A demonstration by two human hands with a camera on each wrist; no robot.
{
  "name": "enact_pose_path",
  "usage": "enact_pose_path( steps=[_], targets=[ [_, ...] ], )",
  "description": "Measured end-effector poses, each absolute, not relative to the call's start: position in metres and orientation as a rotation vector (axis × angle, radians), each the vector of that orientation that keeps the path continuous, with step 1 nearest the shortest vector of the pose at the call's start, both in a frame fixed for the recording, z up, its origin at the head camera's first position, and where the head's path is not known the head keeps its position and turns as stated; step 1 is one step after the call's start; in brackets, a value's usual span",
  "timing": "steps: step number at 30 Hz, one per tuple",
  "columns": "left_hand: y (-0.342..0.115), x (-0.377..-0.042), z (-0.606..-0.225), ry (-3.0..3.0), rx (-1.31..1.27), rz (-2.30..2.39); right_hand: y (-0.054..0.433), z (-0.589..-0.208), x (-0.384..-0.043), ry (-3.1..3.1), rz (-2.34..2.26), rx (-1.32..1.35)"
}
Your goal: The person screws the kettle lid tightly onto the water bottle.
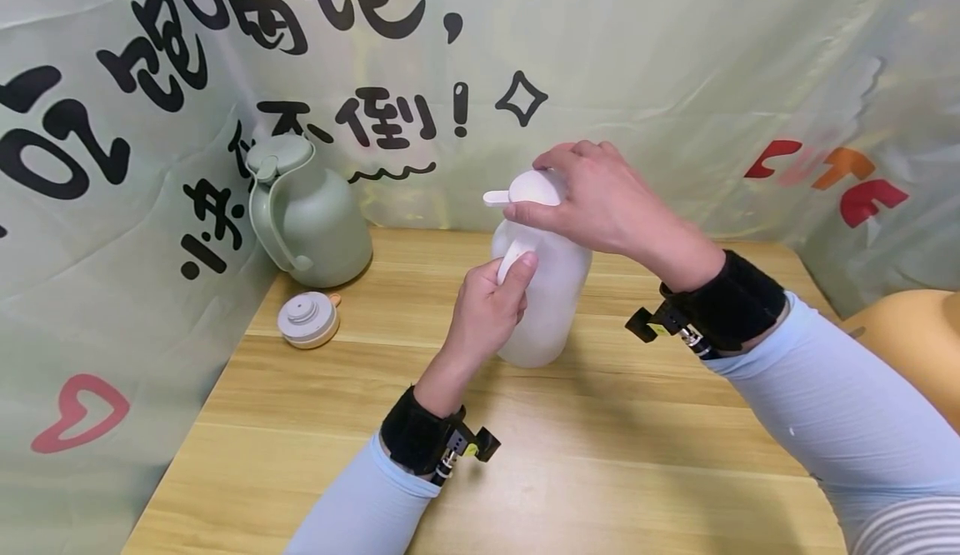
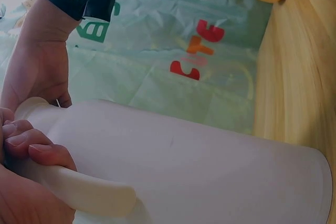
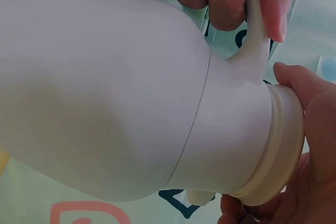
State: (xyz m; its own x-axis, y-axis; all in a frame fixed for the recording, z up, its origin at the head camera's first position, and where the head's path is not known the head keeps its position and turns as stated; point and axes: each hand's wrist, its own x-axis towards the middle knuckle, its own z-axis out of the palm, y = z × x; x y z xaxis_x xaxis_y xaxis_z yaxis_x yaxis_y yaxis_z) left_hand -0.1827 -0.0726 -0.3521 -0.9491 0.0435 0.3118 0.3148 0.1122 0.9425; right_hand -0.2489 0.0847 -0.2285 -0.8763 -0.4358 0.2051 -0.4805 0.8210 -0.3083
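A white thermos jug (image 1: 551,305) stands on the wooden table, its curved handle (image 2: 100,192) facing the person. The left hand (image 1: 489,309) grips that handle, fingers curled round it and thumb on top. On the jug's mouth sits a round white lid (image 1: 534,188) with a short tab (image 1: 496,198) sticking out to the left. Thumb and fingers of the right hand (image 1: 606,201) hold the lid from opposite sides. In the right wrist view the lid's rim (image 3: 286,140) lies against the neck, between the right thumb and fingertips.
A pale green thermos jug (image 1: 322,226) with its lid on stands at the back left. In front of it lies a round whitish stopper (image 1: 307,319). At the right edge is a rounded orange-yellow object (image 1: 907,338). Printed cloth (image 1: 660,63) walls the table at the back and sides.
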Motion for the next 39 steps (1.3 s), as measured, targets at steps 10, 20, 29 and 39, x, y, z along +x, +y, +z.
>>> enact_pose_path(
  steps=[10,20,29,39],
  targets=[
    [-0.073,-0.183,-0.352,-2.173,-0.360,-1.932,0.087,-0.239,-0.253,-2.770,0.607,0.782],
    [-0.073,-0.182,-0.352,-2.154,-0.362,-1.936,0.077,-0.242,-0.246,-2.812,0.594,0.617],
    [-0.072,-0.182,-0.352,-2.151,-0.353,-1.926,0.092,-0.220,-0.246,-2.947,0.751,0.744],
    [-0.071,-0.183,-0.352,-2.182,-0.334,-1.893,0.110,-0.191,-0.250,-3.049,0.607,1.051]
  ],
)
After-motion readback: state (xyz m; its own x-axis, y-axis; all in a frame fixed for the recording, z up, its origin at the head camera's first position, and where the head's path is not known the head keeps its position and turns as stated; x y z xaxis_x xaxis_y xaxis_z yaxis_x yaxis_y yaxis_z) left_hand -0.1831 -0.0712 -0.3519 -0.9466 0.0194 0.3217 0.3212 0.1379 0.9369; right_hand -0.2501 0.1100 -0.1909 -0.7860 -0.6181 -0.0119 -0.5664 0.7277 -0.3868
